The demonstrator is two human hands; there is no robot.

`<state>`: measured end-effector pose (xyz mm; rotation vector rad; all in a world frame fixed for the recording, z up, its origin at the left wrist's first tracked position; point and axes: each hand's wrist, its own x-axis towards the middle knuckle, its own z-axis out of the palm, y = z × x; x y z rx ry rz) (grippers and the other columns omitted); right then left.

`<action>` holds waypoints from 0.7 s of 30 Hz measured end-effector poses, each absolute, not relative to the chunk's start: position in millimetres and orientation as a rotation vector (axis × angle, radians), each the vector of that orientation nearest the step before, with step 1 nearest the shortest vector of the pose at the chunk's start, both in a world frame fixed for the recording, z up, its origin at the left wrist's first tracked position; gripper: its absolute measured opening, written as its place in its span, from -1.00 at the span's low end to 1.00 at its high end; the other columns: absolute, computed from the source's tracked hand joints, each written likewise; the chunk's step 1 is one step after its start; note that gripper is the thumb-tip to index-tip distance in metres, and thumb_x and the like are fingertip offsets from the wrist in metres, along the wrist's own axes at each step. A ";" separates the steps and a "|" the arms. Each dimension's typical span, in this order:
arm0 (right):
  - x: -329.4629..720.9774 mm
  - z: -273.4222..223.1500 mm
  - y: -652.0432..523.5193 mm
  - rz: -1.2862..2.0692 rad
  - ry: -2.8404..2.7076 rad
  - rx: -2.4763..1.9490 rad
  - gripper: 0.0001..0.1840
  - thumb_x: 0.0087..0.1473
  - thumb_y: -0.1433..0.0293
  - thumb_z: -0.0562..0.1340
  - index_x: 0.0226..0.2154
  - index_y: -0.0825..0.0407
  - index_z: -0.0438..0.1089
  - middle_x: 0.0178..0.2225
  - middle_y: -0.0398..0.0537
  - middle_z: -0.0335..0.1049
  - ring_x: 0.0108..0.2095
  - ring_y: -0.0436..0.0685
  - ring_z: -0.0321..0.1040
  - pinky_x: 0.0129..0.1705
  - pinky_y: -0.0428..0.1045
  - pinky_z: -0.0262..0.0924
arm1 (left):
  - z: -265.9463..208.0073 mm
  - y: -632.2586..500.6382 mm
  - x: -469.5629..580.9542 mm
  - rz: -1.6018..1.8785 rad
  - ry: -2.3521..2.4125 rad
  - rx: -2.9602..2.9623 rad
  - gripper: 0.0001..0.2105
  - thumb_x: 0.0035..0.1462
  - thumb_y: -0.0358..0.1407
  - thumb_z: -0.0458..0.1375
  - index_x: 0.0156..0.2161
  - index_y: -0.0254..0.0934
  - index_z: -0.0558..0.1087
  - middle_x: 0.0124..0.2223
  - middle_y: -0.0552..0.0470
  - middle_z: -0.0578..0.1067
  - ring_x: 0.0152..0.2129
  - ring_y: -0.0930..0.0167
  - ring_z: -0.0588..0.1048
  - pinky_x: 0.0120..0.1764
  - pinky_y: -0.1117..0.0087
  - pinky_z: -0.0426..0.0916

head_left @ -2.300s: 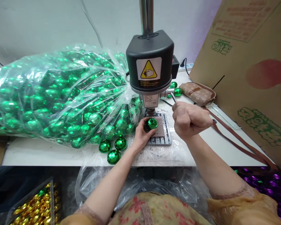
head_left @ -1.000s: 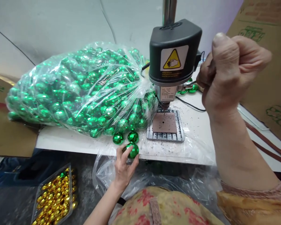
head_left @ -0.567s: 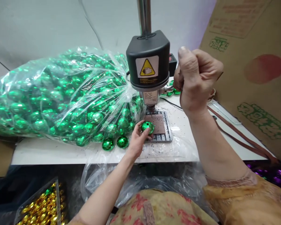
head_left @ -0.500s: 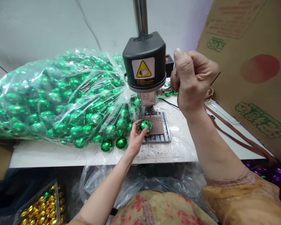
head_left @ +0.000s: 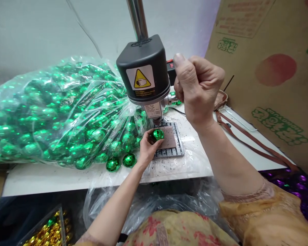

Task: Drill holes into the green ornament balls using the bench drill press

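Observation:
A shiny green faceted ball is pinched between the thumb and fingers of my left hand. It sits over the brown pad on the slotted base plate, under the chuck of a small black drill press. The bit's tip is hard to make out against the ball. Raised at the right of the machine, my right hand is closed in a fist round the press's lever handle. The fist hides most of that handle; only its metal hub shows.
A big clear bag of green balls fills the left of the white table. Two loose green balls lie before it. A cardboard box and a brown strap are at right. Gold balls and purple balls sit lower down.
The green ball has moved from beside the bit to beneath the chuck, and it is turned in my left fingers. My right fist stays on the lever. The whole view has shifted slightly.

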<state>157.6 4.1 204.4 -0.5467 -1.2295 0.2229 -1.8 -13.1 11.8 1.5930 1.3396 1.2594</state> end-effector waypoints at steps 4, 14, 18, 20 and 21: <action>157.4 204.4 3.2 0.242 -1.230 -0.547 -0.43 0.17 0.20 0.20 -0.69 0.01 -0.07 -0.70 -0.30 -0.16 -0.69 -0.19 -0.20 -0.61 -0.09 -0.21 | 6.4 -10.4 5.1 1.281 1.427 1.606 -0.47 -0.12 -0.22 0.43 0.00 -0.26 0.45 -0.09 -0.06 0.55 -0.17 0.31 0.53 -0.09 0.26 0.44; 163.1 213.3 12.7 0.363 -1.220 -0.525 -0.45 0.16 0.39 0.25 -0.75 0.03 0.02 -0.78 -0.29 -0.06 -0.75 -0.15 -0.18 -0.68 -0.01 -0.27 | 2.1 -10.0 9.2 1.336 1.307 1.708 -0.50 -0.07 -0.29 0.40 0.02 -0.23 0.44 -0.03 -0.04 0.52 -0.06 0.28 0.51 0.03 0.21 0.42; 163.3 216.4 15.9 0.353 -1.217 -0.562 -0.46 0.17 0.47 0.20 -0.75 0.02 0.00 -0.78 -0.29 -0.06 -0.75 -0.13 -0.19 -0.68 0.00 -0.28 | 1.7 -6.2 8.0 1.294 1.291 1.825 -0.49 -0.01 -0.26 0.39 0.08 -0.20 0.44 0.03 -0.06 0.52 -0.01 0.25 0.49 0.10 0.16 0.38; 162.3 214.3 14.3 0.305 -1.238 -0.553 -0.46 0.17 0.41 0.22 -0.73 0.02 0.00 -0.77 -0.29 -0.07 -0.74 -0.13 -0.19 -0.67 -0.01 -0.26 | 2.0 -6.6 7.4 1.283 1.312 1.858 -0.49 0.00 -0.25 0.39 0.09 -0.19 0.44 0.04 -0.07 0.53 0.01 0.24 0.49 0.12 0.13 0.36; 161.5 212.1 12.3 0.281 -1.239 -0.529 -0.46 0.16 0.39 0.23 -0.73 0.02 0.00 -0.77 -0.30 -0.07 -0.74 -0.14 -0.20 -0.66 -0.01 -0.25 | 2.3 -7.2 7.2 1.278 1.325 1.875 -0.49 0.00 -0.25 0.39 0.09 -0.19 0.45 0.05 -0.07 0.53 0.02 0.23 0.49 0.12 0.12 0.36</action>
